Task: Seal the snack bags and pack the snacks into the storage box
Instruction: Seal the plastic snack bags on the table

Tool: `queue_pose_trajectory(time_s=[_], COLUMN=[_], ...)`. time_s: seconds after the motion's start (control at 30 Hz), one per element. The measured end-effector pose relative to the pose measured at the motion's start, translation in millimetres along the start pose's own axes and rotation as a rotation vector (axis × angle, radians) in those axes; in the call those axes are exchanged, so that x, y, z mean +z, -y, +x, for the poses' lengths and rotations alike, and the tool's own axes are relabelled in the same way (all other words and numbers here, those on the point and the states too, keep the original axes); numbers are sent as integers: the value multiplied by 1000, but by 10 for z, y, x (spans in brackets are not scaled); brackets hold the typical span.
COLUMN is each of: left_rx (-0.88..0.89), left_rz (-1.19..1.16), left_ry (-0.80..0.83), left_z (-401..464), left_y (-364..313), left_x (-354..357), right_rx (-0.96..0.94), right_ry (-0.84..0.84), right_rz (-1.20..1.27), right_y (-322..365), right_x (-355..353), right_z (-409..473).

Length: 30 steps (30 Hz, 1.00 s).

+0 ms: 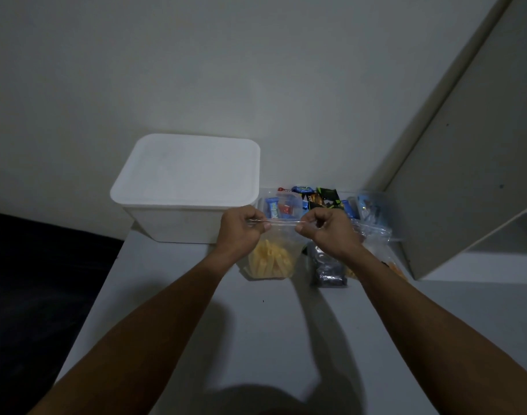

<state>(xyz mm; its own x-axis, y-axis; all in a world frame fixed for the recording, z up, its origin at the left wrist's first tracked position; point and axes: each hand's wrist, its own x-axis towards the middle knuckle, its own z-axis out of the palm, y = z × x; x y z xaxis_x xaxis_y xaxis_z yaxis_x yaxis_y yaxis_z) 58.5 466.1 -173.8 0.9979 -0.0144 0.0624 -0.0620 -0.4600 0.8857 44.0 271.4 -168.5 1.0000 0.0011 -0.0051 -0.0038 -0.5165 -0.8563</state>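
Table: a pale grey table carries everything; both forearms reach across it from the lower edge, throwing shadows on the bare surface.
Left hand: the left hand has its fingers curled, pinching the left end of the bag's top strip.
Right hand: the right hand is curled the same way, pinching the right end of that strip.
Held bag: a clear zip bag hangs upright between the hands, its bottom at the table; pale yellow stick-shaped snacks fill its lower half, and the top strip is stretched taut between the two pinches.
Seal: whether the strip is pressed closed along its length cannot be told.
Dark packet: a dark, shiny packet lies just right of the held bag, partly under the right wrist; its print is unreadable.
Orange bag: another clear bag with orange contents shows beyond the right forearm, mostly hidden by it.
Wrapped sweets: behind the hands, more clear bags hold small wrapped sweets in blue, red, black and green.
Storage box: a white storage box stands at the table's far left against the wall, lid on, contents hidden.
Right side: a pale cabinet panel leans across the far right.
Left side: a dark area beside the table is too dim to identify.
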Motion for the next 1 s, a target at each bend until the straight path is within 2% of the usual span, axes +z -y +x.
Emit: queue_pose_trajectory(time_s=[0.2, 0.4, 0.63, 0.8, 1.0], left_rx=[1, 92, 100, 100, 43], left_rz=[26, 164, 106, 101, 44], left_ry=[96, 88, 114, 120, 96], left_z=[25, 44, 9, 6, -2], left_y=[-19, -54, -68, -67, -82], left_x=[-19, 25, 50, 31, 25], right_rx=[35, 2, -5, -135, -133], right_ry=[-14, 66, 78, 127, 20], right_rz=[-51, -86, -355, -406, -466], right_y=[-12, 59, 28, 99, 104], right_x=[-14, 16, 89, 91, 158], right_z=[41, 25, 82, 60, 80])
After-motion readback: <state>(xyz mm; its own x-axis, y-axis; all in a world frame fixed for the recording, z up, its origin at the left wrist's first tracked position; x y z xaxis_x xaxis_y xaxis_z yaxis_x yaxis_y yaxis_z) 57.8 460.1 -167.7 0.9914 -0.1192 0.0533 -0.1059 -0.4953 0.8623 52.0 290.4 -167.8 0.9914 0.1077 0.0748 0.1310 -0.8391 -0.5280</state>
